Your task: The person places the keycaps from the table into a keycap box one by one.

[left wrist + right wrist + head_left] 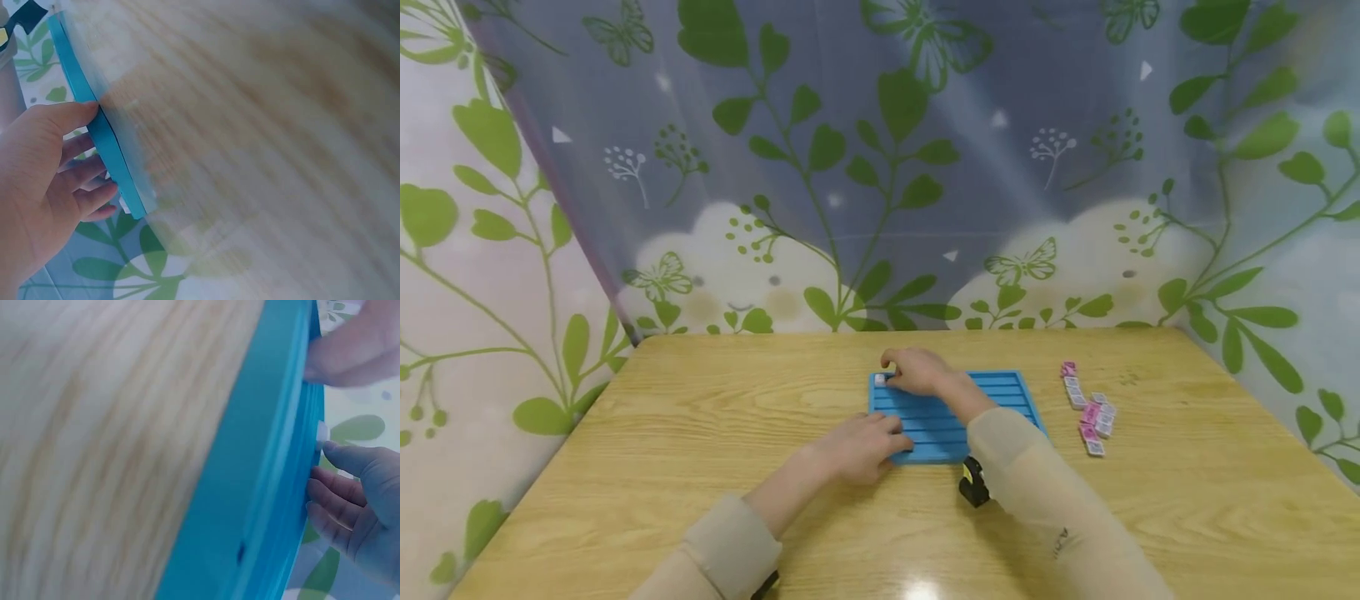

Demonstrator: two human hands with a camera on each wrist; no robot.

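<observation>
A blue ridged tray [932, 429] lies on the table. One small white tile [879, 379] sits in its far left corner. At that corner is my right hand [917, 372], its thumb tip right beside the tile and its fingers loosely bent. The right wrist view shows the same thumb [350, 456] by the tile [322, 435], fingers apart from it. My left hand [868, 447] holds the tray's near left part. In the left wrist view its thumb [78, 115] presses the rim [115, 156], with the other fingers across the tray.
Right of the tray, several white tiles [1105, 421] and pink tiles [1090, 412] lie in a loose line on the wooden table [737, 375]. A black wrist mount [974, 483] hangs by the right sleeve near the tray's front edge. Leaf-patterned cloth [820, 167] surrounds the table.
</observation>
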